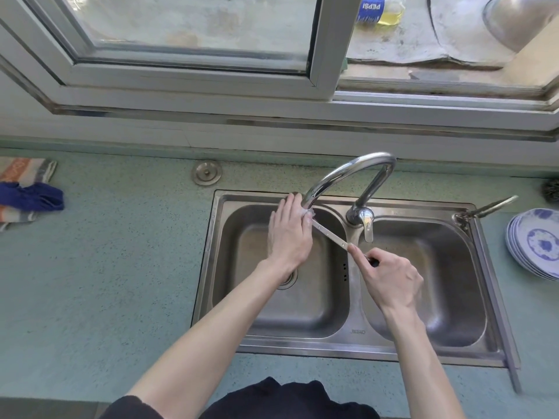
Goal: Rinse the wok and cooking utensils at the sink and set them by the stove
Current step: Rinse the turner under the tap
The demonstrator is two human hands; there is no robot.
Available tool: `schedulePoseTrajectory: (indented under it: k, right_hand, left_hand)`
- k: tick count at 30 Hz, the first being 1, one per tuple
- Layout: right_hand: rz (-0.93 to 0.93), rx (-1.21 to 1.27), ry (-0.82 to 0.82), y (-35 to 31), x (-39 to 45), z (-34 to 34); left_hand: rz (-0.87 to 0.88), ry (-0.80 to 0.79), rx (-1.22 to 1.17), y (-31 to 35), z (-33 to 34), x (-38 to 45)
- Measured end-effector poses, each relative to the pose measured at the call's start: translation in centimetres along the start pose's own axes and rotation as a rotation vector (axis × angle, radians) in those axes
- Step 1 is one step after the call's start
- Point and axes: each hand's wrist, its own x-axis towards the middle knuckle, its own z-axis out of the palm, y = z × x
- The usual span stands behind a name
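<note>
Over the left basin of a steel double sink I hold a slim metal utensil slanting up to the left. My right hand grips its dark handle, index finger along the shaft. My left hand covers the utensil's head right under the spout of the curved faucet, where water foams at the fingertips. The head is hidden by that hand. No wok is in view.
A stack of blue-patterned plates lies right of the sink, with a steel scrubber behind it. Striped and blue cloths lie at the far left of the green counter. A window and a Pepsi bottle are behind.
</note>
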Motion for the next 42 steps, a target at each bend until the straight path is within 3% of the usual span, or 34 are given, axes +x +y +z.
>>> schedulePoseTrajectory:
  k: [7, 15, 20, 26, 32, 42]
  right_hand:
    - [0.028, 0.02, -0.095, -3.5, 0.7, -0.1]
    - [0.036, 0.225, -0.237, -7.2, 1.1, 0.1]
    - [-0.012, 0.259, -0.287, -7.8, 0.6, 0.2]
    - [-0.026, 0.223, -0.289, -7.1, 0.0, 0.4]
    - [-0.009, 0.23, -0.305, -7.6, 0.0, 0.3]
    - [-0.043, 0.332, -0.329, -9.9, 1.2, 1.4]
  left_hand:
    - [0.315, 0.068, 0.288, 0.2, -0.4, -1.6]
    - [0.633, 0.087, 0.234, 0.9, -0.2, -4.3]
    - [0.664, 0.075, 0.316, -0.8, -1.8, -2.9]
    - [0.393, 0.109, 0.468, -2.9, -4.5, 1.2]
    - [0.36, 0.125, 0.475, -3.6, -4.7, 1.5]
    - [0.551, 0.127, 0.251, -1.8, -1.3, -3.4]
